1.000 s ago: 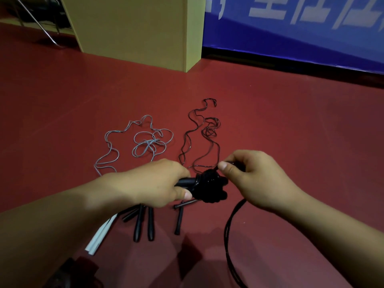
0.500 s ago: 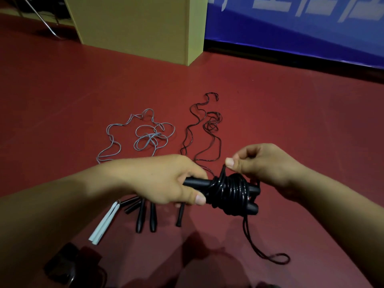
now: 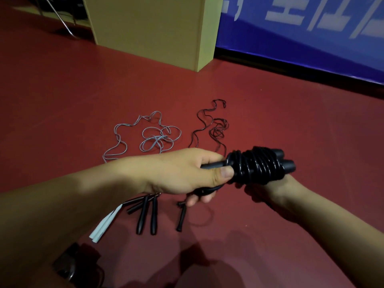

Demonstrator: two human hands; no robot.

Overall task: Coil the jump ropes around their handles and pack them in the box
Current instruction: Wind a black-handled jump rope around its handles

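One black rope [image 3: 254,166] coiled tight on its handles, clamped in left hand [image 3: 182,171], right hand [image 3: 270,188] cupping beneath, grip unclear; grey rope [image 3: 149,136], thin black rope [image 3: 216,125] loose mid-frame, unpacked.

right hand [image 3: 264,189] mostly hidden under coiled rope [image 3: 256,166], banner [image 3: 311,28] lettering cropped

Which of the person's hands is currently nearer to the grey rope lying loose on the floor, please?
Left. The left hand sits just in front of the grey rope, while the right hand is beyond the coiled black rope, farther right.
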